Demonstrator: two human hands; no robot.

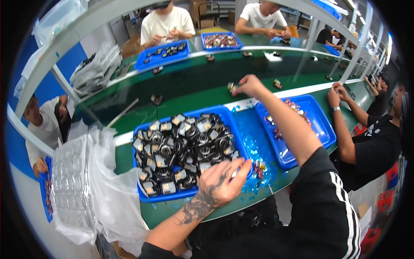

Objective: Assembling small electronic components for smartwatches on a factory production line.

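My right hand (251, 85) reaches out over the green conveyor belt, its fingers closed on a small electronic part (233, 88) with pale and yellowish faces. My left hand (221, 183), with a tattooed wrist, hovers at the near right corner of a blue tray (242, 152). Its fingers are curled together; whatever they hold is mostly hidden. Heaped in that tray are several black camera-like housings (166, 149) with round rings and silvery squares. Beside the left hand, a small part with red wiring (258, 169) lies on the blue-littered table.
A second blue tray (286, 156) on the right holds small reddish parts (297, 113). Clear plastic trays in bags (75, 183) are stacked at left. Other parts (277, 84) ride on the belt (181, 82). Co-workers sit across and at both sides, one close on my right (366, 138).
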